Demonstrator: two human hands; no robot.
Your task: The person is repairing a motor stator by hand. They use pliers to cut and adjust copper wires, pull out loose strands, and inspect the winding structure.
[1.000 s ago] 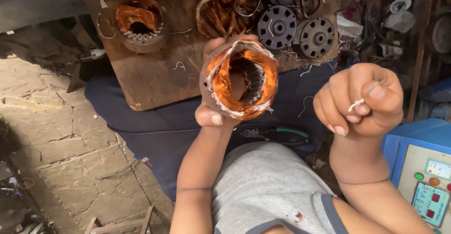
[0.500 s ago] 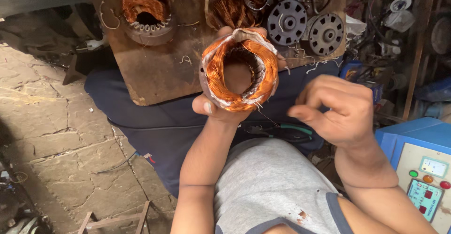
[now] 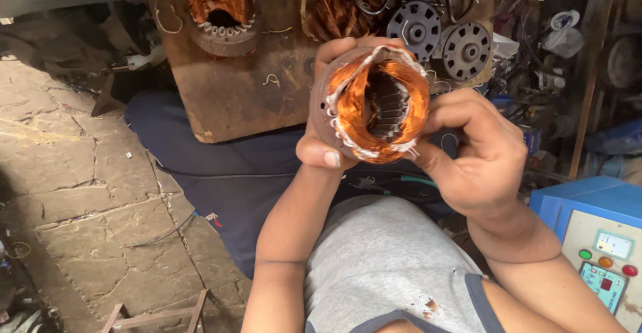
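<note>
- You hold the motor stator (image 3: 374, 105) up in front of your chest, above your lap and well clear of the wooden board (image 3: 234, 99) beyond it.
- Your left hand (image 3: 328, 139) is clamped on it: the thumb lies across the lower left of the steel shell and the fingers wrap round behind and over the top.
- Your right hand (image 3: 478, 152) meets it from the right, fingers curled against the lower right edge of the copper winding (image 3: 354, 99), just where the white lacing thread (image 3: 374, 151) runs. The fingertips seem pinched there, but you cannot tell whether they grip the thread or only press on the coil.
- The stator's bore points nearly straight at your face, tipped a little to the right, so its axis runs from you toward the board. The slotted core shows dark inside the ring.
- Both hands touch the piece; the left carries it, the right works its near rim.
- On the board lie a second wound stator (image 3: 221, 5) at upper left, a loose bundle of copper wire (image 3: 334, 5), and two round slotted end plates (image 3: 441, 39) just behind your fingers.
- A blue control box (image 3: 595, 233) with coloured buttons sits by your right elbow, close beside the forearm.
- Stone paving (image 3: 73, 172) lies to your left, apart from the work.
</note>
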